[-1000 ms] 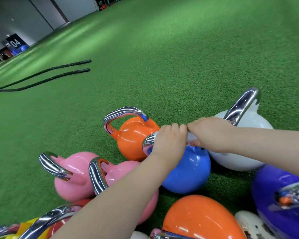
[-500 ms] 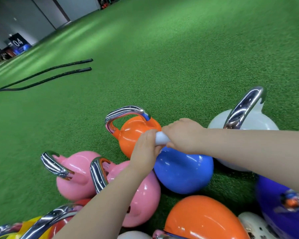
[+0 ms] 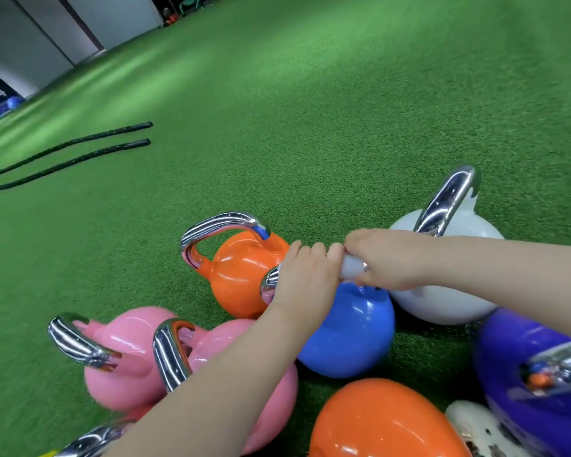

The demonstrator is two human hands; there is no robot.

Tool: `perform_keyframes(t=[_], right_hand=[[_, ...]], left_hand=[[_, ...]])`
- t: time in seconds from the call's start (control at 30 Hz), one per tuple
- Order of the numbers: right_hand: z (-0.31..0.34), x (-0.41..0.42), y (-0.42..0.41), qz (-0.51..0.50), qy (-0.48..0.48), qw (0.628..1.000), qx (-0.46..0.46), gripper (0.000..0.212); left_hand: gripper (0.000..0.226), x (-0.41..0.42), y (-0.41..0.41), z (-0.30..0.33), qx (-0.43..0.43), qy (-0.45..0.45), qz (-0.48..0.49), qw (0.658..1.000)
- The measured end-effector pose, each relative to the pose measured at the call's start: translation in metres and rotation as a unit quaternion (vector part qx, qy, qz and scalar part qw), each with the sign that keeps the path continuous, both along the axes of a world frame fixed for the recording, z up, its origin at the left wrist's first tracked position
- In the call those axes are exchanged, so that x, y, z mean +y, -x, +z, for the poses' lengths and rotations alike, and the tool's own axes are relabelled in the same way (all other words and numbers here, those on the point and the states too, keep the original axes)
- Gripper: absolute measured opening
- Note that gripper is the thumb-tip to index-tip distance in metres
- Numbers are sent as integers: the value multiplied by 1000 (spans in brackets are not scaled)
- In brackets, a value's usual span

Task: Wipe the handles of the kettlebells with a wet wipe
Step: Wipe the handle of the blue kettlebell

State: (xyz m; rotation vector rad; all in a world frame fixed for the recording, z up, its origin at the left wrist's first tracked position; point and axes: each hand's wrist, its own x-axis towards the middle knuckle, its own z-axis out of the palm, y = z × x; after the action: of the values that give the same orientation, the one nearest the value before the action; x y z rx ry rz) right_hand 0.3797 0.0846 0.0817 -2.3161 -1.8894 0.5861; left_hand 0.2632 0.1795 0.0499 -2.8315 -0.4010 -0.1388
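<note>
On green turf (image 3: 310, 127): both hands on blue kettlebell (image 3: 350, 331) handle.
Left hand (image 3: 305, 275) grips chrome handle; right hand (image 3: 389, 258) clamps wet wipe (image 3: 351, 267) around it.

Green turf (image 3: 310, 127). Kettlebells clustered near the bottom of the frame. Left hand (image 3: 305, 278) grips the chrome handle (image 3: 270, 282) of the blue kettlebell (image 3: 350, 334); right hand (image 3: 389, 258) grips the same handle through a white wipe (image 3: 351, 268). Hands touch. Orange kettlebell (image 3: 241, 272) sits just behind, white one (image 3: 442, 301) to the right, two pink ones (image 3: 129, 357) to the left. Two black ropes (image 3: 80, 153) lie well apart, far left.
</note>
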Motion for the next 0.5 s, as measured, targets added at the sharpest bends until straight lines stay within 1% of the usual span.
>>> perform_keyframes(t=[0.03, 0.1, 0.13, 0.17, 0.2, 0.23, 0.3, 0.33, 0.4, 0.43, 0.5], right_hand=[[0, -5, -1, -27, -10, 999, 43, 36], [-3, -16, -1, -94, -60, 986, 124, 54], [-5, -21, 1, -115, -94, 978, 145, 63], [-7, -25, 3, -124, -130, 972, 154, 70], [-10, -27, 7, -127, -162, 965, 165, 75], [-11, -29, 11, -128, -181, 958, 180, 76], [-15, -25, 17, -114, -195, 954, 196, 72], [-18, -23, 20, -99, -198, 957, 186, 66], [-26, -13, 23, -55, -200, 970, 124, 51], [-29, -7, 23, -42, -188, 977, 86, 45], [-26, 7, 22, -35, -142, 989, 34, 36]], left_hand=[[38, -6, -5, 0, -4, -7, -16, 1000], [30, -14, -14, 4, -19, -39, -52, 998], [26, -17, -17, 5, -16, -44, -56, 997], [26, -19, -19, 4, 9, -41, -43, 998], [31, -20, -19, 6, 10, -41, -35, 998], [42, -18, -17, 6, -14, -41, -29, 999], [60, -13, -7, 5, -47, -13, 0, 999], [62, -11, 1, 0, -68, 5, 3, 998], [58, -13, 20, -1, -114, 43, 0, 993], [57, -17, 30, -2, -141, 71, 8, 987], [59, -25, 48, -4, -180, 96, 36, 978]])
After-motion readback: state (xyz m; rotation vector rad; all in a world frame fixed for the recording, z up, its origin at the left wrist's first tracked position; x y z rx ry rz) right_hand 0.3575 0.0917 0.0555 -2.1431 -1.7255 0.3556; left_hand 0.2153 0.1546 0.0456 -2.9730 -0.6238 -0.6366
